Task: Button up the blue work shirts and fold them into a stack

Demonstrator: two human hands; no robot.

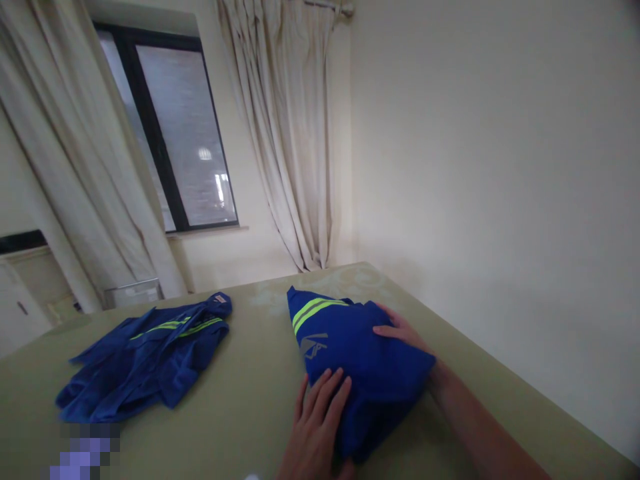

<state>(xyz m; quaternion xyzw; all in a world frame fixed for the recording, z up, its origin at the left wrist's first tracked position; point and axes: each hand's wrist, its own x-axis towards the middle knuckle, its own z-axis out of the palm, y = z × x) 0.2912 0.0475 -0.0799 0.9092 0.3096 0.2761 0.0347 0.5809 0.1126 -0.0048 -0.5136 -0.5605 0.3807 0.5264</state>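
Note:
A blue folded work garment [370, 360] with a yellow-green and grey reflective stripe and a grey printed logo is on the bed-like surface in front of me. My left hand [320, 417] rests against its near left side, fingers stretched out over the cloth. At the far right side my right hand [400, 330] grips the garment, its thumb on top and the other fingers partly hidden by the fabric. Further left lies a second blue garment [150, 360], loosely spread and crumpled, with matching stripes and a small label near its collar.
The pale green surface [250, 400] runs up to a plain wall [500, 167] on the right. Behind it are cream curtains [290, 133] and a dark-framed window [180, 133]. White furniture [20, 307] stands at the left edge. A pixelated patch covers the lower left.

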